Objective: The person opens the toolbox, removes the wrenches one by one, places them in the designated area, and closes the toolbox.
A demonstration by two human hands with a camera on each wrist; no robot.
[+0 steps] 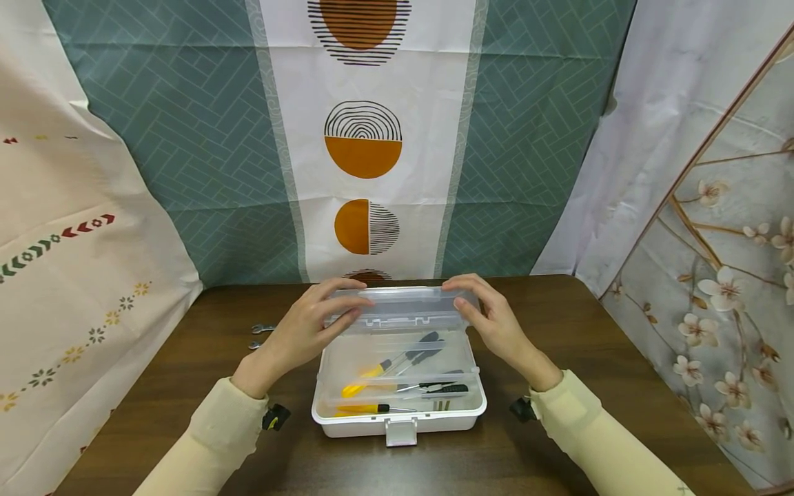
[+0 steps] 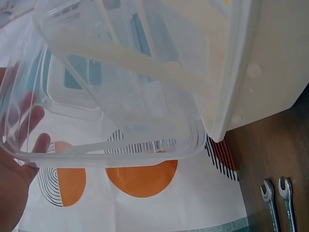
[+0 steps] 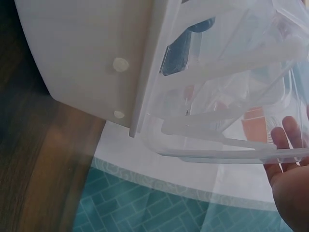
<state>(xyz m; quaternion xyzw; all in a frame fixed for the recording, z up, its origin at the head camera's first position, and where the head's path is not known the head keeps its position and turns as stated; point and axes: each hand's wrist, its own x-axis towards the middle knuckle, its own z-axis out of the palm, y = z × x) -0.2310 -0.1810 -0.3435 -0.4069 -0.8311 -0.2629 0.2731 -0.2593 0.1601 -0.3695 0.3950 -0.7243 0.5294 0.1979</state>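
A white toolbox [image 1: 356, 428] with a clear plastic lid [image 1: 403, 303] sits before me, the lid raised at the back. My left hand [image 1: 316, 320] holds the lid near its left corner; in the left wrist view some fingers show through the clear plastic. At the opposite corner my right hand [image 1: 496, 320] holds the lid, thumb and forefinger curved around its edge. Inside the box lie yellow-handled screwdrivers [image 1: 362, 408] and dark-handled tools [image 1: 449, 388], partly blurred by clear plastic. A white latch [image 1: 401, 432] hangs from the front.
Two small open-ended wrenches [image 2: 285, 193] lie on the brown wooden table [image 1: 205, 344] left of the box, partly hidden by my left arm in the head view. A patterned cloth [image 1: 366, 227] hangs behind the table, with a flowered cloth [image 1: 701, 331] at the right.
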